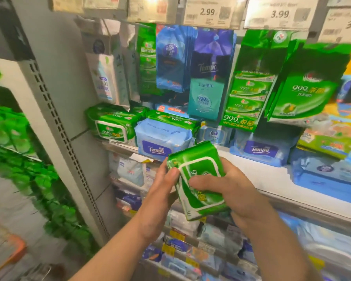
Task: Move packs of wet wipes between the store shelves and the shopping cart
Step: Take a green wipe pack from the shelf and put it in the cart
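Note:
I hold a green pack of wet wipes [199, 179] with a white-framed lid in front of the shelves, tilted with its top end toward the shelf. My left hand [162, 191] grips its left side, thumb on the front. My right hand [227, 189] grips its right side, thumb across the lid. Just behind it runs the white shelf [272, 179], which bears a matching green pack [111, 126] at the left and a blue Tempo pack [162, 142] with another green pack [170, 118] lying on top.
Hanging green, blue and teal wipe packs [207, 82] fill the row above, under price tags. More blue packs [261, 149] lie on the shelf to the right. A perforated grey upright [55, 118] stands at the left. The orange cart edge [10, 252] shows at bottom left.

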Tool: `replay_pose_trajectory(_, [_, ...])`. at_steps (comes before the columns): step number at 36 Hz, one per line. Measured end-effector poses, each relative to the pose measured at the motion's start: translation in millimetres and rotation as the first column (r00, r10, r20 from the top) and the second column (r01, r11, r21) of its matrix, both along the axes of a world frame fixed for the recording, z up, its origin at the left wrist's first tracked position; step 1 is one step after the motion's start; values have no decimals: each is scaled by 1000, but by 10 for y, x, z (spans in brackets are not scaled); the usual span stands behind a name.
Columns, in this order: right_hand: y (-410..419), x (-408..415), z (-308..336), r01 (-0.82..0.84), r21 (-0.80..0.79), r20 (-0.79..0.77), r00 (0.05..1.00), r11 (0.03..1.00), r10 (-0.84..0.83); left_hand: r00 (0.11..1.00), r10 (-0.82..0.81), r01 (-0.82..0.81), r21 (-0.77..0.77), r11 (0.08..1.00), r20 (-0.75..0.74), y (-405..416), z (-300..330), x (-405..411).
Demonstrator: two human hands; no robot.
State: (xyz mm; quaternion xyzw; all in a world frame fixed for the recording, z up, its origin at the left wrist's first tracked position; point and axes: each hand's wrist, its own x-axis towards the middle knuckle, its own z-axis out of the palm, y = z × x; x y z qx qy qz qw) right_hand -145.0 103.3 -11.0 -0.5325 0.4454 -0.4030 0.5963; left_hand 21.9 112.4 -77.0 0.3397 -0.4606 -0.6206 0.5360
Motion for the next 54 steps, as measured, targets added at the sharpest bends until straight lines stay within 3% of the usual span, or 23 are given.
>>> replay_pose_trajectory(5, [133,448,-119,-99,40,44,994,994,98,985,13,4,99,995,-171,279,-17,295])
replay_pose_trajectory(12, [450,1485,-352,-270,87,36,963,959,267,884,251,-136,295,946,-395,843,-106,1092])
replay_pose_trajectory(17, [786,2332,-512,-391,124,106,919,912,380,826,454,-368,293,883,-333,1423,-86,1819])
replay_pose_trajectory(23, [1222,3211,-771,-493,151,217,862,857,458,687,643,-548,340,764,-339,2173,-157,2569])
replay_pose_trajectory(26, [1505,3576,-906,-501,255,307,853,827,422,614,713,-609,372,700,-338,2483,-249,2888])
replay_pose_trajectory(31, [1938,4016,-900,-486,370,350,862,792,366,407,818,-676,468,569,-407,2877,-294,3311])
replay_pose_trajectory(36, [2311,4431,-1074,-687,343,388,725,641,569,222,867,-738,504,449,-447,3059,-342,3644])
replay_pose_trajectory(42, [2299,5076,-1411,-770,383,422,638,511,644,95,931,-810,516,278,-352,3077,-523,4035])
replay_pose_trajectory(48, [2136,5595,-1482,-777,411,375,621,477,688,51,962,-807,557,198,-268,3042,-660,4420])
replay_pose_trajectory(54, [2003,6070,-1647,-766,476,374,621,432,689,22,999,-837,547,35,-30,3080,-735,4829])
